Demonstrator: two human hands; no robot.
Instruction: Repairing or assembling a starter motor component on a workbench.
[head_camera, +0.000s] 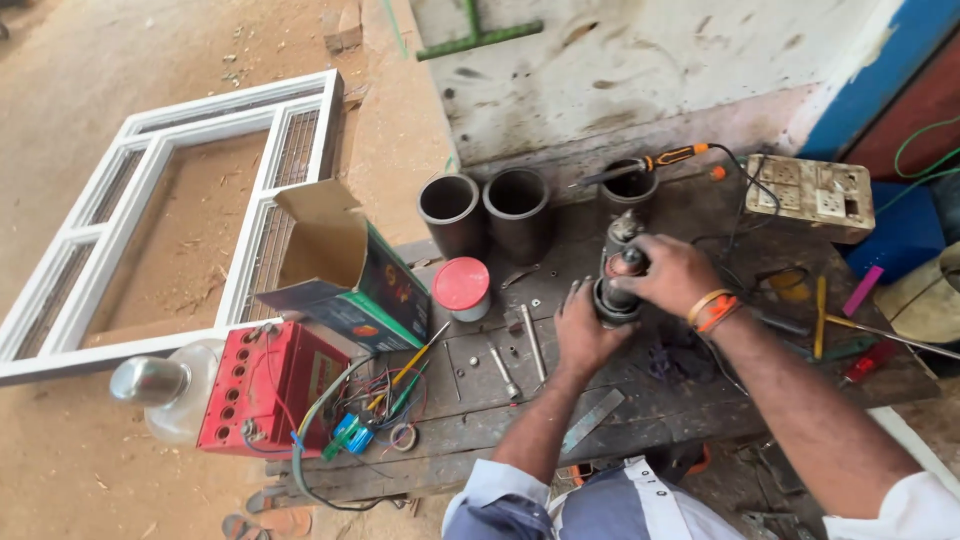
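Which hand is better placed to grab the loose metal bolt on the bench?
Left, probably. The left hand rests low against the dark cylindrical motor part, right next to the loose metal bolt. The right hand grips the part's top, farther off.

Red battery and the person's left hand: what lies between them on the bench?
In the head view, between the red battery and the left hand lie tangled coloured wires, screwdrivers and loose bolts.

We find bare counter (480, 400) just left of our left hand (583, 335), broken only by loose bolts (520, 355). Behind, two dark cylinders (485, 212) and a red-lidded jar (462, 288) block the way. Left, the open carton (350, 275) and red battery (268, 385) with its wire tangle (375, 405) crowd the edge; tools (825, 320) clutter the right.
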